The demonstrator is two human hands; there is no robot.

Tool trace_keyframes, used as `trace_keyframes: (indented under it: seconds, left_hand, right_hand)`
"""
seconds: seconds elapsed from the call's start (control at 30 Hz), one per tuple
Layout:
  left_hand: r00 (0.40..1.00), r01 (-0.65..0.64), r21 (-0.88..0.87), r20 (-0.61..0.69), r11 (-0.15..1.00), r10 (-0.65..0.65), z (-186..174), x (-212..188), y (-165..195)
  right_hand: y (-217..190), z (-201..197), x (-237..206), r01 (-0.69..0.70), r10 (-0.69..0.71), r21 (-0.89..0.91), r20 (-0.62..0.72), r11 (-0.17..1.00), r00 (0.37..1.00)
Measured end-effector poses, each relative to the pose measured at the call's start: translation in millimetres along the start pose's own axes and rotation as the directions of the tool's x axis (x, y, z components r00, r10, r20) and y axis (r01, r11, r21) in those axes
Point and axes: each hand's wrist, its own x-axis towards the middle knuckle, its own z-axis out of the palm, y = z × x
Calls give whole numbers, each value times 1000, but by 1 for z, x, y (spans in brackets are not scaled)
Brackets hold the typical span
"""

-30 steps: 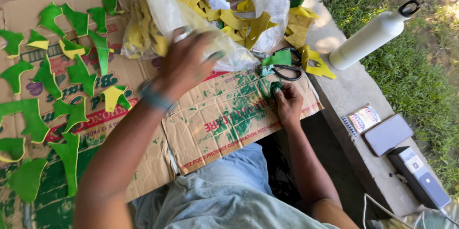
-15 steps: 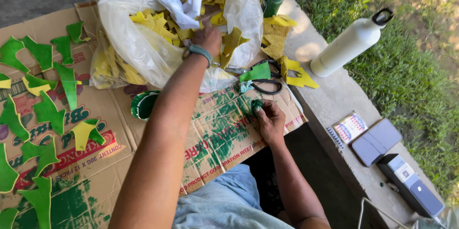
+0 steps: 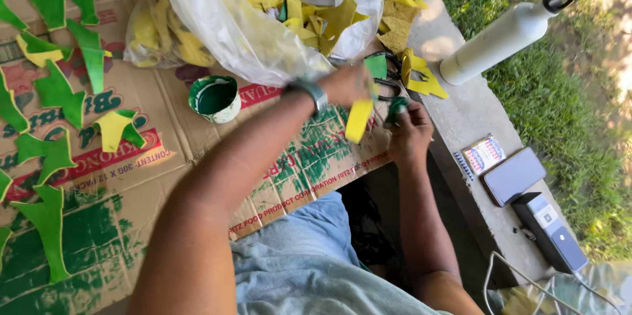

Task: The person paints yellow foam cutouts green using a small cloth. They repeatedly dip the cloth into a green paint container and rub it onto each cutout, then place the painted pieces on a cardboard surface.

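The left arm stretches forward and rightward across the cardboard sheet (image 3: pixel 283 177), forearm bare, a watch strapped at the wrist. Its left hand (image 3: pixel 349 86) is closed in a pinch (knuckles up, fingers curled under) just past the sheet's far right corner. The right arm comes up along the sheet's right edge, elbow bent, and the right hand (image 3: pixel 409 132) is fisted, almost touching the left.
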Motion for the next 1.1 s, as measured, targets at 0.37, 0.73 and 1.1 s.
trace_keyframes:
  seconds: [0.37,0.73,1.1]
  left_hand:
    - [960,-51,331,-244,942,138,63,-194,42]
    - [984,-36,389,-149,920,101,62,-212,62]
    - [967,227,314,-183,922,-175,40,-133,71]
  right_hand:
    - [-7,40,-27,41,-32,-62,141,997,989]
    - [69,81,26,380,-168,-440,449,814,878]
    - [-18,48,32,258,-187,-251,275,933,943]
